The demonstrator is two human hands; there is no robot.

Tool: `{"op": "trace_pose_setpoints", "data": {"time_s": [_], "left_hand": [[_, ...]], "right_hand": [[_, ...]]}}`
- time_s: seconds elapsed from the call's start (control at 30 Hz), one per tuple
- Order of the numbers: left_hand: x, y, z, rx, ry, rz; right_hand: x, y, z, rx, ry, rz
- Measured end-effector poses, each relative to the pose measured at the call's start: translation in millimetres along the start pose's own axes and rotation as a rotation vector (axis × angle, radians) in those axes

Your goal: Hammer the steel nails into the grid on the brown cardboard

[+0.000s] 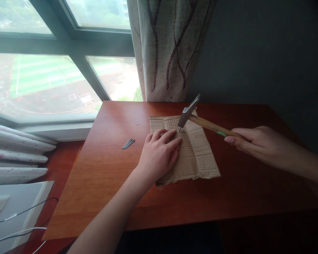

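A sheet of creased, ragged-edged cardboard (187, 158), dotted with small holes, lies inside the edges of a reddish wooden surface (100, 183), well apart from its left edge, as the left hand (159, 151) presses down, fingers bent, and the right hand (250, 139) grips a raised hammer (208, 125).

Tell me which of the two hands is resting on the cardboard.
The left hand: it lies over the cardboard, beside the patch of small holes, whereas the right hand grips the wooden handle of the hammer.
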State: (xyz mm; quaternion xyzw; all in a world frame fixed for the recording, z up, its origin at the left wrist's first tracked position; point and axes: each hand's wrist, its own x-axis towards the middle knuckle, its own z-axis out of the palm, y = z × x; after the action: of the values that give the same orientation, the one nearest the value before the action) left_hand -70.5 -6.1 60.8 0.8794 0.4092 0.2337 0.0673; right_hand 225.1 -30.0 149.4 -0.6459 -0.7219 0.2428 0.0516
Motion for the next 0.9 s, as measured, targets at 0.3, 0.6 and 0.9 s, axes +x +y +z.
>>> {"op": "trace_pose_setpoints", "data": {"time_s": [0.3,0.6,0.9], "left_hand": [[0.1,-0.1,0.2,0.000,-0.005,0.000],[0.7,0.3,-0.5,-0.008,-0.009,-0.004],[0.2,0.3,-0.1,-0.001,-0.009,-0.007]], "right_hand": [[0.2,1.6,3.3,-0.011,-0.005,0.010],[1.2,-2.9,3.5,-0.034,-0.050,0.023],[0.6,-1.7,4.9,-0.041,-0.047,0.005]]}}
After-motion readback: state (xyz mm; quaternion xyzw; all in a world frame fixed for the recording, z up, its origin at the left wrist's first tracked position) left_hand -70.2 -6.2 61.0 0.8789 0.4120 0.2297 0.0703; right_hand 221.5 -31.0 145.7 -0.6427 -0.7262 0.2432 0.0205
